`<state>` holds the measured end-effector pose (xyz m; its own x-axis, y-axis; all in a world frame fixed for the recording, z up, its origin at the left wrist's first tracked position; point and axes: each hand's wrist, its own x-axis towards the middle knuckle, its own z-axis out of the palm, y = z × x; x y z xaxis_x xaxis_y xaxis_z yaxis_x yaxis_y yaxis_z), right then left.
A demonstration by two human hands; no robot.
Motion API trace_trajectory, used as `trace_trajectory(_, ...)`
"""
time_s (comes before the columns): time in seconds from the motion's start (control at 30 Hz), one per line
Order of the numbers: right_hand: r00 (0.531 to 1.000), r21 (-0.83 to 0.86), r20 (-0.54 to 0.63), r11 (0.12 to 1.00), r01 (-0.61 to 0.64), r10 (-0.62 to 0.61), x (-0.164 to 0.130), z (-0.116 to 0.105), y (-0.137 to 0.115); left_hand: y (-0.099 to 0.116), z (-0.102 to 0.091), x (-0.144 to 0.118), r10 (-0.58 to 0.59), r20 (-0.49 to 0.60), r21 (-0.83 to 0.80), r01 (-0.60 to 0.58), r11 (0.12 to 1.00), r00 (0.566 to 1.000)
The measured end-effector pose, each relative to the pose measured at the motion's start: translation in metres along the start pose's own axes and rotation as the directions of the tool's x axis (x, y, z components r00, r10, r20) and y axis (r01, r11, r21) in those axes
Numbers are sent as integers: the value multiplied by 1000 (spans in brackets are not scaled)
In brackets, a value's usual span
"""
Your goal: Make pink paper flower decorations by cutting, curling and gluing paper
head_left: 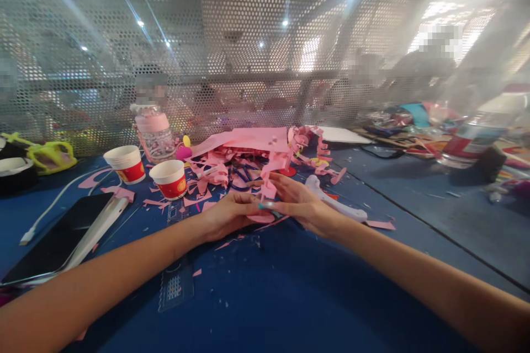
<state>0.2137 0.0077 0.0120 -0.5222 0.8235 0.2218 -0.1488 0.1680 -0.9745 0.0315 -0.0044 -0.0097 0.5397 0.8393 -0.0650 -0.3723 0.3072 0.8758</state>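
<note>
Both hands meet above the front of a heap of pink paper scraps (215, 171). Between them stands a curled pink paper strip (269, 187), with a rounded pink part low down near the fingertips. My left hand (232, 212) is closed, its thumb and fingers pinching the low part of the paper from the left. My right hand (304, 204) is closed on the same piece from the right, thumb in front and fingers behind. Something teal shows at the right thumb tip. A white-handled tool (337, 204) lies just beyond the right hand, partly hidden.
Two red-and-white paper cups (169, 179) and a pink-topped bottle (155, 132) stand left of the heap. A black phone (62, 237), a white cable (53, 204) and a clear ruler (177, 287) lie nearer. Behind rises a perforated metal screen (248, 38); a plastic bottle (472, 138) stands right.
</note>
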Motion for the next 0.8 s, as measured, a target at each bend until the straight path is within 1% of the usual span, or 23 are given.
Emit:
trace_trajectory(0.07, 1000, -27, -19, 1000, -5, 5, 0, 0, 1, -1, 1, 1, 62, -66, -10, -63, 998, 996)
trace_trajectory(0.17, 999, -59, -35, 998, -3, 1, 1, 2, 2, -1, 3, 2, 139, -135, 40, -135, 990, 981)
trace_trajectory(0.23, 997, -71, -77, 997, -1, -4, 2, 3, 3, -2, 4, 3, 155, -145, 96, -142, 985, 977)
trace_trajectory(0.3, 994, -68, -107, 998, -5, -2, 4, 3, 6, -2, 4, 3, 148, -147, 138, -128, 982, 978)
trace_trajectory(0.37, 995, -63, -99, 998, -3, -4, 5, 4, 7, -3, 3, 2, 138, -150, 161, -114, 980, 979)
trace_trajectory(0.43, 997, -70, -74, 997, 10, -15, 4, 5, 8, -4, 3, 2, 130, -148, 186, -101, 977, 980)
trace_trajectory(0.5, 998, -75, -65, 997, -5, 1, 3, 7, 6, -5, 2, 1, 129, -132, 220, -98, 971, 983)
trace_trajectory(0.57, 996, -67, -86, 997, -30, 24, 1, 9, 5, -6, 3, 1, 128, -105, 232, -101, 967, 986)
trace_trajectory(0.63, 993, -58, -116, 998, -36, 29, 0, 10, 3, -5, 5, 0, 113, -74, 210, -95, 973, 991)
trace_trajectory(0.7, 984, -63, -179, 998, -18, 6, 1, 9, 1, -3, 6, -1, 97, -50, 173, -87, 981, 994)
trace_trajectory(0.8, 947, -77, -318, 997, 29, -52, 4, 6, -1, 1, 6, -2, 95, -22, 64, -94, 994, 995)
